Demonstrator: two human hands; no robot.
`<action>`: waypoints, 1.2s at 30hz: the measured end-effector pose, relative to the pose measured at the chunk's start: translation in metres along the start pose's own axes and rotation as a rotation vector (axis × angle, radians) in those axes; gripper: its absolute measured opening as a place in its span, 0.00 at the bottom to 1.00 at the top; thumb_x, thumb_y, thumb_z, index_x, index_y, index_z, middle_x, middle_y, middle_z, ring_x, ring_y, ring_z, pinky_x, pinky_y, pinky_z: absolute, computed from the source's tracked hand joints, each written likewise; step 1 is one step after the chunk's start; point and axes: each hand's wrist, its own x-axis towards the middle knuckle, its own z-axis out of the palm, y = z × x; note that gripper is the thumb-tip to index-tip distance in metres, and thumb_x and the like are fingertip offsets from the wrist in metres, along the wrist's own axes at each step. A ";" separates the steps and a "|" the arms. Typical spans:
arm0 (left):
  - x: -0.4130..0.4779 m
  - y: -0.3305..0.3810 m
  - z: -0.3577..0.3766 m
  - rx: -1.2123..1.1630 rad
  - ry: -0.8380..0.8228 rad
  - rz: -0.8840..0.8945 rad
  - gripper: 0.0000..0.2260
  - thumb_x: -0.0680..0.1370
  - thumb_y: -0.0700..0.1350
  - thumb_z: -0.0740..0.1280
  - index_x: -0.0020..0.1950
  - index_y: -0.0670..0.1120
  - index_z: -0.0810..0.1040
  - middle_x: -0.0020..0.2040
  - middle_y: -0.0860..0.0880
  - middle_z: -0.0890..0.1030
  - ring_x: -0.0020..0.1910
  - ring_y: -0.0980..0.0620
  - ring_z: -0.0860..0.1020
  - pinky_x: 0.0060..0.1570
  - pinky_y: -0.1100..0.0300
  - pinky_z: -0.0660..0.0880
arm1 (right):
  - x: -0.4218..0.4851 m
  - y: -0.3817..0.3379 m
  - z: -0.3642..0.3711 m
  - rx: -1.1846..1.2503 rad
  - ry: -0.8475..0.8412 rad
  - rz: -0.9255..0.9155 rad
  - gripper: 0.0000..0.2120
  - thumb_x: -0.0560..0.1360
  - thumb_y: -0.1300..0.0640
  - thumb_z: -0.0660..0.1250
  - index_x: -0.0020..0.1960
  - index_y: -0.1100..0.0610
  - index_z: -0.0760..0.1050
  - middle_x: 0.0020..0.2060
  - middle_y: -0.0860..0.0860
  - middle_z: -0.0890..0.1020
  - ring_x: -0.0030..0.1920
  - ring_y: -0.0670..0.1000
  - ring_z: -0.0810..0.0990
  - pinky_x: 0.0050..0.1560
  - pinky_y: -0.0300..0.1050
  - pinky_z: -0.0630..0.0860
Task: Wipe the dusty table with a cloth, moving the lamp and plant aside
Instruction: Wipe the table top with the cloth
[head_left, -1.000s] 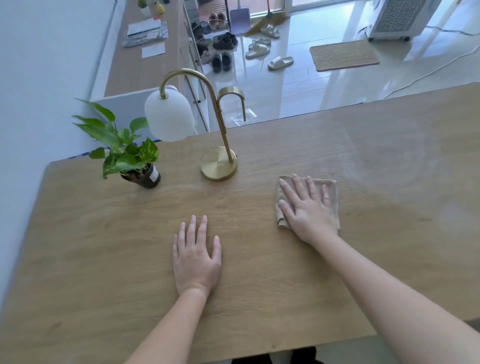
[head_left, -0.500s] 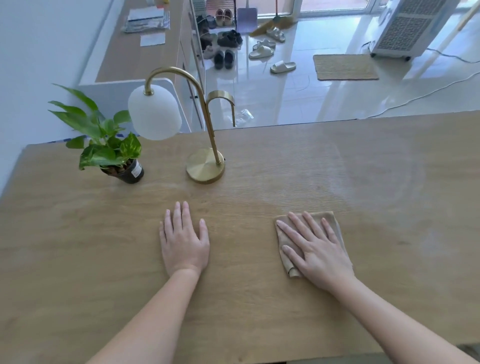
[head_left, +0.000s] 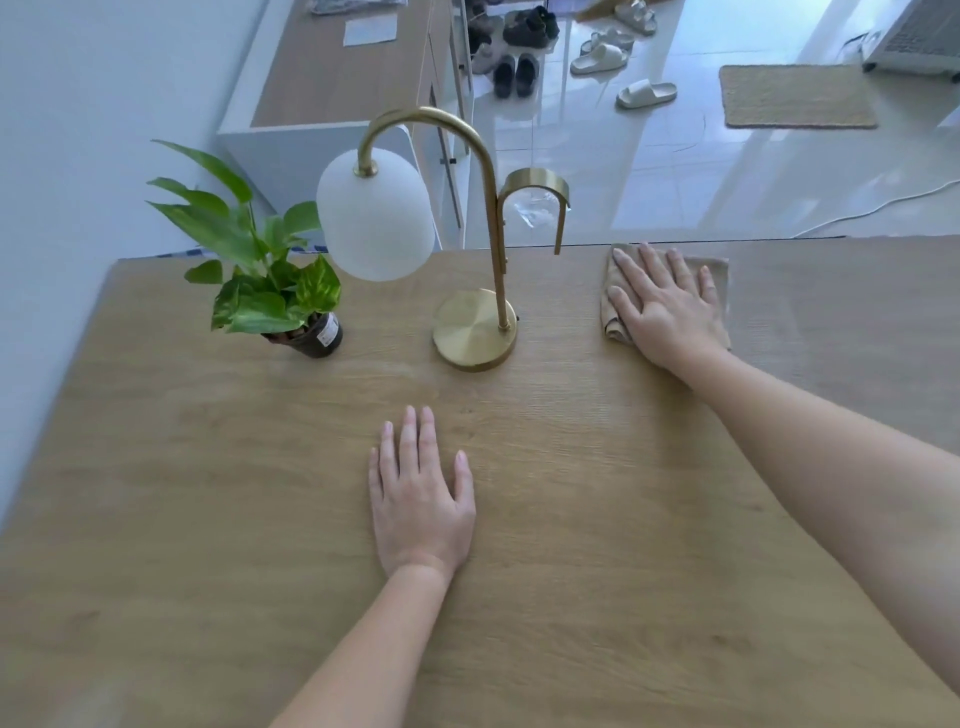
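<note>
Nearest, at lower centre of the frame, the left hand (head_left: 421, 499) lies palm down on the wooden table (head_left: 208, 493). Its fingers are straight and close together, the thumb a little out to the side, and it holds nothing.

Just above its fingertips in the frame, slightly to the right, stands the brass lamp (head_left: 475, 330) on a round base. Its stem rises upright, then arches toward the left of the frame, so the white shade (head_left: 374, 213) hangs between the base and the plant (head_left: 270, 291). The plant sits in a small dark pot (head_left: 311, 338) up and to the left of the left hand, near the lamp but apart from it.

Further back, at upper right of centre, the right hand (head_left: 665, 306) presses flat on the folded tan cloth (head_left: 719, 275). Its fingers are straight and slightly spread, with the fingertips by the table's far edge. The cloth lies with its longer side across the frame, level with the lamp base and to its right, a strip of bare wood between them.

Wiping leftward would likely bring the cloth up against the lamp base. The free left hand is the nearer one, so it seems best placed to shift the lamp, gripping low on the stem since the shade overhangs one side.

Beyond the table are a shiny tiled floor (head_left: 623, 171), scattered sandals (head_left: 647, 93) and a woven mat (head_left: 797, 96).
</note>
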 end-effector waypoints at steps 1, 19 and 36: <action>0.001 -0.001 0.001 0.003 -0.001 0.001 0.31 0.86 0.61 0.51 0.87 0.50 0.58 0.86 0.51 0.60 0.86 0.47 0.55 0.84 0.46 0.55 | 0.015 -0.004 -0.003 0.003 -0.001 0.011 0.29 0.83 0.30 0.41 0.84 0.31 0.44 0.86 0.39 0.47 0.86 0.50 0.44 0.83 0.60 0.39; 0.001 0.002 -0.005 -0.018 0.015 -0.008 0.31 0.84 0.62 0.51 0.86 0.50 0.62 0.85 0.50 0.63 0.85 0.46 0.58 0.83 0.44 0.57 | -0.126 0.031 0.021 -0.038 -0.062 -0.145 0.27 0.84 0.30 0.41 0.81 0.28 0.37 0.84 0.36 0.40 0.84 0.44 0.36 0.84 0.56 0.37; -0.003 0.006 -0.004 -0.017 0.031 -0.007 0.29 0.86 0.59 0.54 0.86 0.49 0.61 0.86 0.49 0.63 0.85 0.45 0.57 0.84 0.44 0.55 | -0.197 0.104 0.014 -0.079 -0.032 -0.048 0.27 0.85 0.31 0.43 0.81 0.26 0.37 0.84 0.34 0.41 0.84 0.42 0.37 0.84 0.54 0.38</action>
